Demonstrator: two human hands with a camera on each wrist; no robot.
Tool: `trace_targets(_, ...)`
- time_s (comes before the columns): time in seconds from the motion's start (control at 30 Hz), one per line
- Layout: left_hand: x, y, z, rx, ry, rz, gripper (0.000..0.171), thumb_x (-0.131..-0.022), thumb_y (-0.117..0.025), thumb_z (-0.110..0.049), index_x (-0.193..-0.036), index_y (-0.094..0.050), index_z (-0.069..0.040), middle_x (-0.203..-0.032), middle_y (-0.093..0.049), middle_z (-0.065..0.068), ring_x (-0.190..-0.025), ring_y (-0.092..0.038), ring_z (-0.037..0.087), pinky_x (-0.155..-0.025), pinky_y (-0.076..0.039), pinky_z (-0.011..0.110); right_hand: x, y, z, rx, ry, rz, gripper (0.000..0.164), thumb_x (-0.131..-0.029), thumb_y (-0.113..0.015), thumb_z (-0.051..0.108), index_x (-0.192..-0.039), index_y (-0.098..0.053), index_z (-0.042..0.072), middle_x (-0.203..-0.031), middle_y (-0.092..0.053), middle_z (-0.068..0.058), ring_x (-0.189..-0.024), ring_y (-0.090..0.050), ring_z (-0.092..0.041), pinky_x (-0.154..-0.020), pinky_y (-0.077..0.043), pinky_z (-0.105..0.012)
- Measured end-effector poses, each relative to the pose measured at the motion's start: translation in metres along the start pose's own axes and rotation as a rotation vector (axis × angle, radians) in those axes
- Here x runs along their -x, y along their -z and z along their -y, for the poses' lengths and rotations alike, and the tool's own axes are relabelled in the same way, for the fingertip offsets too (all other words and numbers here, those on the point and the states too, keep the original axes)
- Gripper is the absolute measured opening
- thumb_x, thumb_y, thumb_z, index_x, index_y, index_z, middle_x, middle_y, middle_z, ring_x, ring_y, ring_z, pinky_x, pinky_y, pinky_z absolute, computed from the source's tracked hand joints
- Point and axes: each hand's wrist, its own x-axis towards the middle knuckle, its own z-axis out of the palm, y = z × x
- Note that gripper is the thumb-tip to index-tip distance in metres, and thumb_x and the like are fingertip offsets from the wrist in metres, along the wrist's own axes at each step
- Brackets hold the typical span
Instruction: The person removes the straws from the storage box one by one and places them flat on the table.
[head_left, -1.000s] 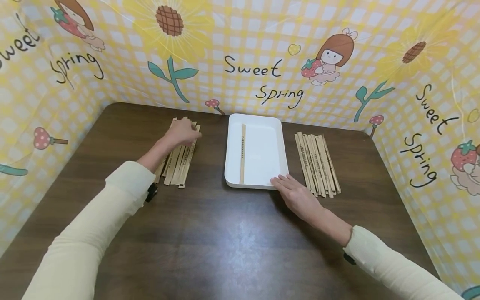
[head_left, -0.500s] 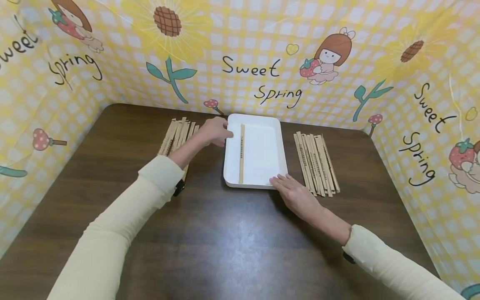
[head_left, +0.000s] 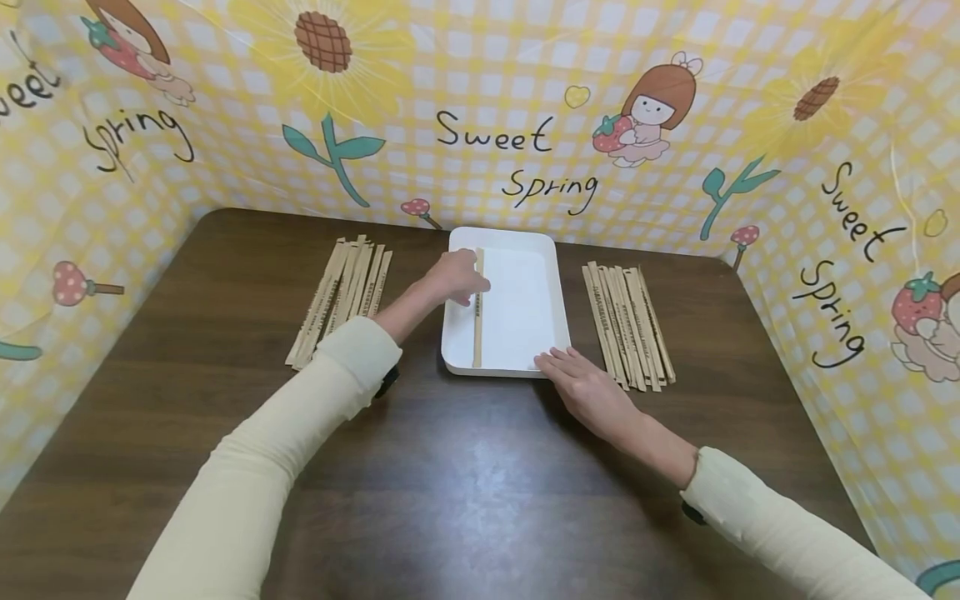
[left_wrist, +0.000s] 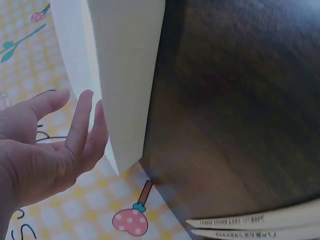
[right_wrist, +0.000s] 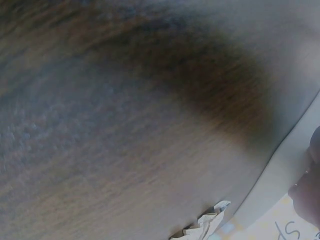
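A white rectangular tray (head_left: 525, 300) lies on the dark wooden table, with one thin, flat, tan stick (head_left: 477, 342) printed with dark text lying lengthwise near its left side. My left hand (head_left: 456, 277) is over the tray's left part and covers the upper portion of that stick. In the left wrist view, the same hand (left_wrist: 62, 145) has its thumb and fingers apart beside the tray wall (left_wrist: 127, 75), with nothing seen between them. At the tray's near right corner, my right hand (head_left: 592, 396) rests its extended fingers on the rim; the right wrist view catches only part of the fingers (right_wrist: 307, 195).
A bundle of similar tan sticks (head_left: 345, 279) lies left of the tray, partly hidden by the left sleeve. Another bundle (head_left: 628, 325) lies to its right, just beyond the right hand. A yellow checked cloth (head_left: 510, 100) with printed drawings walls in the table's back and sides.
My left hand has moved right, from the left bundle to over the tray. The right hand stays at the tray's corner, and the stick lies as before. The view has shifted slightly.
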Motion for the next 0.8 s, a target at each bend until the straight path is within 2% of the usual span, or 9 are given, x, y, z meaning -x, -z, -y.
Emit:
trace_targets(0.07,-0.002,-0.003,-0.001,-0.038,0.01,0.007,0.038,-0.092,-0.061,-0.014,-0.122,-0.049,0.006,-0.103,-0.058,0.016,-0.08,-0.072,0.026,-0.072,-0.06,0.029,0.0,-0.001,0.0,0.002,0.001,-0.003,0.045,-0.082,-0.068,-0.013,-0.126,-0.062,-0.01,-0.119,-0.067,-0.023,-0.114,-0.063,-0.037,-0.104,-0.046,-0.05)
trace_targets(0.17,-0.004,-0.008,-0.003,-0.084,0.033,0.028,0.026,-0.091,-0.061,-0.014,-0.108,-0.052,0.004,-0.088,-0.056,0.011,-0.081,-0.072,0.027,-0.07,-0.058,0.029,0.0,-0.001,0.0,0.007,0.004,-0.003,0.046,-0.081,-0.068,-0.013,-0.126,-0.062,-0.01,-0.119,-0.067,-0.024,-0.114,-0.063,-0.037,-0.104,-0.046,-0.05)
trace_targets(0.3,-0.008,-0.014,-0.005,-0.144,0.039,0.033,0.028,-0.092,-0.06,-0.013,-0.111,-0.058,0.007,-0.083,-0.059,0.011,-0.081,-0.073,0.027,-0.064,-0.057,0.026,0.0,-0.001,0.0,0.008,0.005,-0.001,0.046,-0.081,-0.069,-0.013,-0.126,-0.062,-0.01,-0.12,-0.067,-0.024,-0.114,-0.063,-0.037,-0.104,-0.046,-0.05)
trace_targets(0.53,-0.012,-0.025,-0.006,-0.195,0.029,0.012,0.025,-0.091,-0.057,-0.008,-0.11,-0.061,0.008,-0.092,-0.066,0.018,-0.071,-0.072,0.023,-0.051,-0.053,0.02,0.0,-0.001,0.0,0.011,0.007,0.0,0.046,-0.08,-0.068,-0.013,-0.126,-0.062,-0.01,-0.12,-0.067,-0.024,-0.114,-0.063,-0.037,-0.104,-0.046,-0.05)
trace_targets(0.8,-0.018,-0.034,-0.003,-0.22,0.03,-0.015,0.02,-0.092,-0.054,-0.003,-0.107,-0.061,0.008,-0.08,-0.064,0.015,-0.051,-0.059,0.014,-0.043,-0.044,0.017,0.0,0.0,0.001,0.002,0.001,-0.003,0.045,-0.081,-0.067,-0.013,-0.126,-0.062,-0.01,-0.119,-0.067,-0.024,-0.114,-0.063,-0.038,-0.104,-0.046,-0.051)
